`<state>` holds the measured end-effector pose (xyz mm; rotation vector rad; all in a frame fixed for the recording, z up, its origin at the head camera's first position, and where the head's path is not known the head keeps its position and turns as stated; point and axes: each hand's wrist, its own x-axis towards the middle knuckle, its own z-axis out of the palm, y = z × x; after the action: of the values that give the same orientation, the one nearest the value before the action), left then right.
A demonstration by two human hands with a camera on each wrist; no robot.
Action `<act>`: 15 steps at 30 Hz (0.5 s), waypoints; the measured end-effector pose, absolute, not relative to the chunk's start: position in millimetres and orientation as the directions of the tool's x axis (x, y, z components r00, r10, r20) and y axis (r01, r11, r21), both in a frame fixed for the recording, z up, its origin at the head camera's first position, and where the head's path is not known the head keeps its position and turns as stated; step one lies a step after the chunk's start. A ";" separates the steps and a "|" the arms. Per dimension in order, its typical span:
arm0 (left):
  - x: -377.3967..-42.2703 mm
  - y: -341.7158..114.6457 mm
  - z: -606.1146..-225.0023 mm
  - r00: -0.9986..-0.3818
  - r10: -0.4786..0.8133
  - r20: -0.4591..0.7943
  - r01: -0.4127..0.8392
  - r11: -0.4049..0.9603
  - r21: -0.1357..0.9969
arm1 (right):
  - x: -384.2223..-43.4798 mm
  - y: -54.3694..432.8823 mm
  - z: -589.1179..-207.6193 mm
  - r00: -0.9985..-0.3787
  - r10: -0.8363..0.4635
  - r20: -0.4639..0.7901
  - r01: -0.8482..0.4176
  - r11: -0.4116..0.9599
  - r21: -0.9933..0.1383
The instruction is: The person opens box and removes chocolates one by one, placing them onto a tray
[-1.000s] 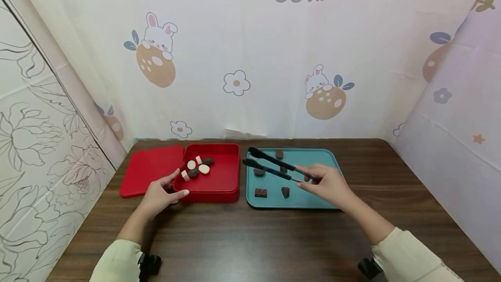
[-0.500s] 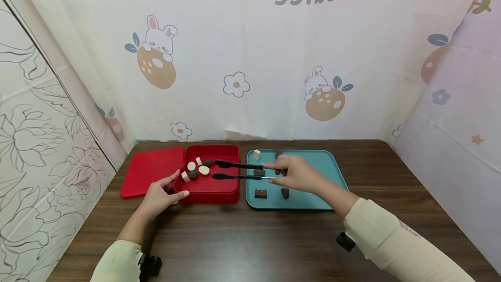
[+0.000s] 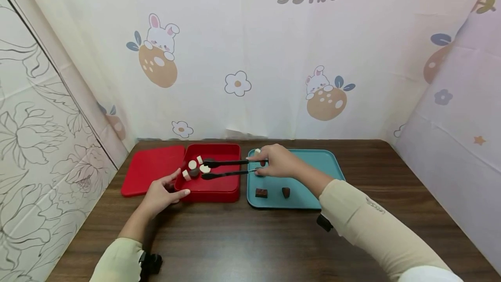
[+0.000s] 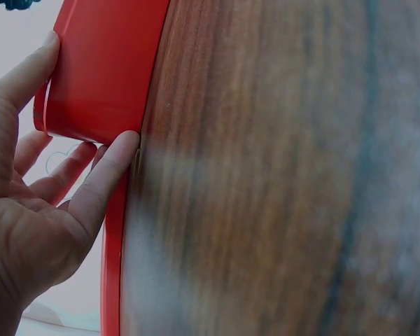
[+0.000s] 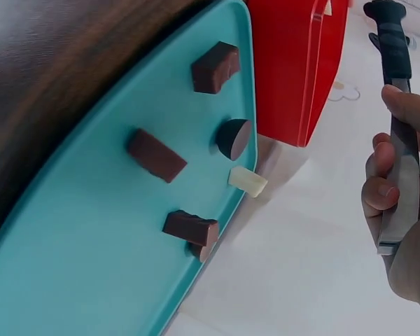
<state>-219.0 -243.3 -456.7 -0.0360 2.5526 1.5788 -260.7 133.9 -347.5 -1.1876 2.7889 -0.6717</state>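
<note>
My left hand holds the near left corner of the red box, thumb on its front wall and fingers along the left side. Up close in the left wrist view, the hand touches the box's wall. Black-tipped tongs are gripped in my right hand. Their two arms stand apart over the left half of the box, partly covering a dark chocolate. Several white chocolates and dark chocolates lie there. Whether the tips touch any piece, I cannot tell.
A teal tray beside the box bears several dark chocolates and one white piece near its rim. Left of the box lies a flat red lid. A patterned cloth hangs behind the wooden table.
My right hand has carried the tongs leftward from above the tray to over the red box, their arms apart. The left hand has kept its place at the box's corner.
</note>
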 end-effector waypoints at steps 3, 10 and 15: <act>-218.7 -243.7 -456.4 -0.989 0.052 -0.138 -0.100 0.445 0.890 | -268.0 126.9 -347.0 -0.709 -0.699 0.096 -0.669 0.623 -0.405; -219.1 -242.8 -455.3 -0.988 0.042 -0.147 -0.113 0.445 0.888 | -282.2 109.0 -351.6 -0.711 -0.703 -0.007 -0.627 0.639 -0.446; -219.3 -243.4 -455.2 -0.989 0.052 -0.135 -0.098 0.443 0.891 | -288.1 94.0 -358.7 -0.722 -0.689 -0.059 -0.601 0.667 -0.439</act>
<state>-219.3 -243.4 -455.2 -0.0405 2.5449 1.5857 -288.1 94.0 -358.7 -1.0457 2.6629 -0.5845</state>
